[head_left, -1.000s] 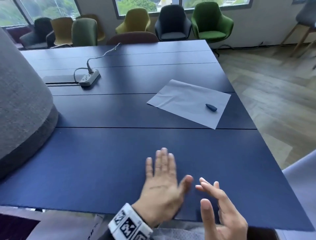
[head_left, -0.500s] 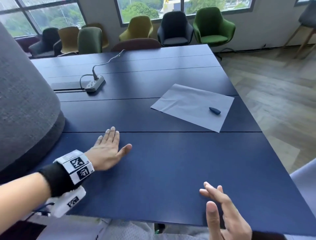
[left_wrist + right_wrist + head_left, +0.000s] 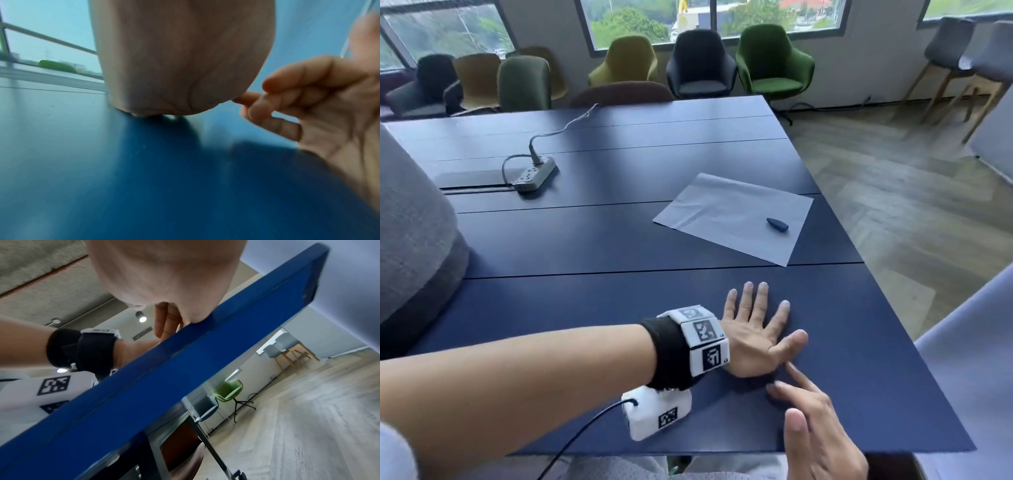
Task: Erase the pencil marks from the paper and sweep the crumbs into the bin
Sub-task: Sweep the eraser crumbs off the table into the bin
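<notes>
At the near edge of the blue table (image 3: 592,342), the right hand (image 3: 822,431) is cut off by the bottom of the head view; its fingers are straight and loosely parted, holding nothing, with the index tip just beside the left thumb. Whether the two actually touch I cannot tell. The right wrist view adds what the head view cannot: the heel of that hand sits against the table's front edge (image 3: 205,353), with the underside of the table and the floor beyond.

Just past it, the left hand (image 3: 753,335) lies flat on the table top, fingers spread, gripping nothing. From the left wrist view only the heel of that palm (image 3: 180,65) shows, large and blurred, pressed to the surface, with the right hand's fingers (image 3: 298,91) to one side. Crumbs are too small to make out anywhere.

Farther off toward the right edge lies the paper (image 3: 729,216), with a small dark eraser (image 3: 777,225) resting on it, well apart from both hands. Any pencil marks are too faint to see. A grey rounded shape (image 3: 414,240) at the left is cut off by the frame. Beyond, a power strip (image 3: 534,174) sits on the table.
</notes>
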`<state>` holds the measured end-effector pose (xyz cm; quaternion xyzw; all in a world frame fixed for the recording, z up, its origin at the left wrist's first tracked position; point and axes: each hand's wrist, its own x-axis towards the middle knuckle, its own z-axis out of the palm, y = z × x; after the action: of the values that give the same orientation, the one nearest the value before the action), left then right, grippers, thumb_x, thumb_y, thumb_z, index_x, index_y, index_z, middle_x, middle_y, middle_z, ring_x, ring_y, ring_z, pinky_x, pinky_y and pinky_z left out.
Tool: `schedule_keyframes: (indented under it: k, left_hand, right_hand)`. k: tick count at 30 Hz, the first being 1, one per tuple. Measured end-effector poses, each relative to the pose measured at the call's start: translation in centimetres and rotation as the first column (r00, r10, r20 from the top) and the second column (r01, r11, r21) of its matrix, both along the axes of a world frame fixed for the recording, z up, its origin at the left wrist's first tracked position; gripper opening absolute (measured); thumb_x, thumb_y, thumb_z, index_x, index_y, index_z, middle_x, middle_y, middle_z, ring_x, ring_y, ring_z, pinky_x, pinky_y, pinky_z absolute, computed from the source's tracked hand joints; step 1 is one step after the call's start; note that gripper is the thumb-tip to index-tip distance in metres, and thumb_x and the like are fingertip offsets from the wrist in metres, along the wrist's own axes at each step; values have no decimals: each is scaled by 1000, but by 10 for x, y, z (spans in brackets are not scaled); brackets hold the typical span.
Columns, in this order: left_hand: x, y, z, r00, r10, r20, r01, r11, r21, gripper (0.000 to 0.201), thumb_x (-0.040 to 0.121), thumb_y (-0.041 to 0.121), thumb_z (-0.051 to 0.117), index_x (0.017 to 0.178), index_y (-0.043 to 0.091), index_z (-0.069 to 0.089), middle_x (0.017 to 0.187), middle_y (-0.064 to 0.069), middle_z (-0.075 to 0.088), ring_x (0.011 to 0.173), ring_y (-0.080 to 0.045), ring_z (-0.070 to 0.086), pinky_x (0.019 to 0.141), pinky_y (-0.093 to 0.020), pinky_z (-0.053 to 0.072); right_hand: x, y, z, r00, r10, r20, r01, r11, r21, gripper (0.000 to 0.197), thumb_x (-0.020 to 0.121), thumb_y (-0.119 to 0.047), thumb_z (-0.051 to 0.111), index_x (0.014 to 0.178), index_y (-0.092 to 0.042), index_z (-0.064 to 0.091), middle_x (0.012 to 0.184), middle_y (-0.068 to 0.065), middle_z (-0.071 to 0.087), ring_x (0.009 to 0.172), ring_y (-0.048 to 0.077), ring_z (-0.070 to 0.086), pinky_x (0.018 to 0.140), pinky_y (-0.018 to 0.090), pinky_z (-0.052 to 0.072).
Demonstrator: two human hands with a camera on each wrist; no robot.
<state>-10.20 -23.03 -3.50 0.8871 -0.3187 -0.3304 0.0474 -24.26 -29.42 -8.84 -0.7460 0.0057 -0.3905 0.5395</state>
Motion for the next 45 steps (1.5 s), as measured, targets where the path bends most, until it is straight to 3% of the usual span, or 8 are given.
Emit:
schedule_keyframes:
  k: [4,9,15,22,30,36,40,45]
  left_hand:
    - [21,48,23,986,154,-60,-161,978,-133,68,99,54,4,151,17,-21,157,3,-31,142,-8,-29,119,-35,-13]
    - [28,155,11,827,518,220,-553,820,146,105,70,74,-6,149,9,-26,154,-7,-37,142,-19,-32,119,-40,-13]
    - [-17,75,-10,956,232,177,-243,969,43,122,52,88,-25,149,12,-26,148,-10,-43,135,-24,-43,114,-46,-23]
    - [-12,-13,26,957,148,-249,-226,918,-325,62,104,48,7,154,18,-13,159,6,-24,143,-6,-25,117,-28,-15]
    - [32,165,18,748,612,258,-640,767,37,103,75,74,0,152,8,-19,156,-6,-33,143,-17,-30,119,-39,-13]
    - [0,110,-10,928,299,224,-324,943,83,118,58,88,-24,148,12,-27,151,-6,-41,137,-18,-40,115,-40,-22]
    - [-15,13,-3,999,35,20,-32,992,-125,73,99,58,4,153,13,-17,156,-3,-32,140,-13,-35,117,-39,-18]
    - [-2,26,17,976,208,-60,-216,920,-327,69,101,53,13,153,17,-15,158,7,-27,142,-4,-27,118,-28,-13]
  right_hand:
    - [-1,-2,-2,999,29,20,-30,999,42,47,97,-47,42,90,-11,71,103,-12,70,99,21,69,75,17,51]
    - [-3,0,-3,997,80,18,-80,997,-11,46,98,-48,40,92,-14,70,109,-19,66,107,18,66,83,15,50]
    - [-4,3,-3,997,74,23,-72,995,-67,52,98,-48,40,89,-8,71,106,-13,68,106,18,66,86,27,53]
    - [-3,-9,-7,995,39,95,-36,999,-37,54,98,-46,40,89,-2,70,94,11,71,111,30,64,77,43,54]
    - [-6,-4,-8,988,131,77,-129,991,-26,54,98,-47,39,91,-2,69,94,1,68,111,26,64,92,33,52]
    - [-7,0,-7,989,122,86,-118,992,-50,56,98,-47,39,88,-1,69,89,5,69,108,25,65,92,40,53]
    - [-6,-1,-8,991,58,120,-54,998,-42,57,98,-47,40,84,-1,70,83,7,69,103,29,65,80,46,55]
    - [-5,-2,-10,989,66,134,-68,998,12,56,98,-47,42,87,0,68,85,9,69,102,32,65,79,53,55]
